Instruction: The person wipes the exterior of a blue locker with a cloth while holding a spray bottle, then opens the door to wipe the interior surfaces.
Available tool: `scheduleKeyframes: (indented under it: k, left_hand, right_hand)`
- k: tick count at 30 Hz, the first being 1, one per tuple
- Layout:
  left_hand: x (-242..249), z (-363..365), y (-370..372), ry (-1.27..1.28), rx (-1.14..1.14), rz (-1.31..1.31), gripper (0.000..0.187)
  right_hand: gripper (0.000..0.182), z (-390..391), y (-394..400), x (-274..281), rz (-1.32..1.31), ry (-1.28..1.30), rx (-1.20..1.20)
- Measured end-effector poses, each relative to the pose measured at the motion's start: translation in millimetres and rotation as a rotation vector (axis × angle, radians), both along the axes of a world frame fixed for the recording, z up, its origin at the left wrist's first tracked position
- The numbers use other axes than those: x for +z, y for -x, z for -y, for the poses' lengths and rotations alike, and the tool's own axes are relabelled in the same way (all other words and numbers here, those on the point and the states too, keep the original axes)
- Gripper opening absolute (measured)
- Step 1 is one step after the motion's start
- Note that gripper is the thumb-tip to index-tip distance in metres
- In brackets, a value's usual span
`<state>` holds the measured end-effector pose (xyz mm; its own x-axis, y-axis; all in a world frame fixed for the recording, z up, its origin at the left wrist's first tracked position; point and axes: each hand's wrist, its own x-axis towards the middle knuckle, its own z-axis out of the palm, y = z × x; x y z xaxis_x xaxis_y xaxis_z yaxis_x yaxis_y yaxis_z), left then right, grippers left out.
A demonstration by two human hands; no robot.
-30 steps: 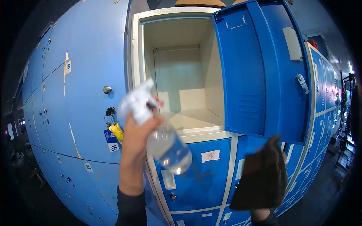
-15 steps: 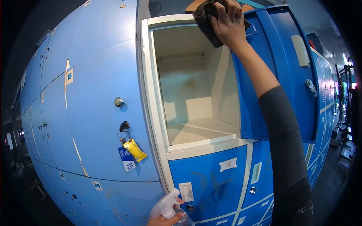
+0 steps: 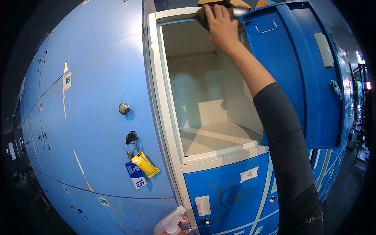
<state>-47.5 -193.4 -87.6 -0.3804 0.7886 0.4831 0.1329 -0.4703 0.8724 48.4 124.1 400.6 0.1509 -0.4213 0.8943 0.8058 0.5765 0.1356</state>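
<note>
My right hand (image 3: 224,32) is pressed over a dark cloth (image 3: 202,18) at the top front edge of an open locker (image 3: 179,15). Its fingers point up and hold the cloth, which covers part of the pale frame there. Low in the view, my left hand (image 3: 184,226) grips a spray bottle (image 3: 171,220) with a white trigger head. Most of that bottle is cut off by the bottom edge. The locker's blue door (image 3: 290,74) stands swung out to the right, behind my right forearm.
On the left is a light blue locker door (image 3: 105,70) with a round knob (image 3: 124,108). Keys with a yellow tag (image 3: 145,164) and a blue number 15 tag (image 3: 135,176) hang from its lock. Below the open compartment is a shut blue door (image 3: 227,192) labelled 4.
My right hand has moved left and down with the cloth, onto the top edge of the locker frame. The view has shifted slightly, and the spray bottle sits lower in it.
</note>
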Motion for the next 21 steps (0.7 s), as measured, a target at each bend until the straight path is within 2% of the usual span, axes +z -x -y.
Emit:
scheduleKeyframes:
  k: [1, 6, 8, 9, 12, 16, 17, 18, 19, 20, 21]
  left_hand:
    - [3, 0, -2, -0.01, 0.011, -0.011, 0.069]
    - [6, 4, -5, 0.012, -0.024, 0.004, 0.069]
    - [8, 4, -9, 0.016, -0.053, 0.101, 0.069]
    - [8, 4, -11, 0.017, -0.068, 0.152, 0.07]
    - [7, -1, -9, -0.001, 0.029, 0.026, 0.068]
    - [11, -4, -10, 0.005, -0.002, -0.013, 0.066]
    - [10, -6, -10, 0.007, -0.023, 0.027, 0.065]
    - [8, -6, -10, 0.009, -0.044, 0.066, 0.065]
    - [11, -6, -12, 0.006, -0.037, 0.021, 0.064]
    - [17, -6, -14, 0.003, -0.03, -0.023, 0.064]
    - [21, -7, -15, -0.002, -0.024, -0.07, 0.064]
  right_hand:
    - [0.085, 10, 5, -2, 0.043, -0.084, 0.104]
    - [0.08, 68, 49, 0, 0.325, -0.25, 0.304]
    - [0.059, 78, 74, 8, 0.421, -0.331, 0.346]
    - [0.057, 83, 80, 7, 0.356, -0.274, 0.287]
    - [0.056, 73, 72, 4, 0.329, -0.31, 0.259]
    - [0.055, 37, 46, -1, 0.168, -0.315, 0.091]
    - [0.052, 22, 33, -4, 0.188, -0.402, 0.16]
    - [0.059, 14, 21, -10, 0.167, -0.329, 0.137]
    - [0.07, 3, 11, -13, 0.071, -0.288, -0.021]
    - [0.069, -8, 2, -19, 0.053, -0.182, -0.031]
    - [0.053, -23, -3, -20, -0.031, -0.206, -0.044]
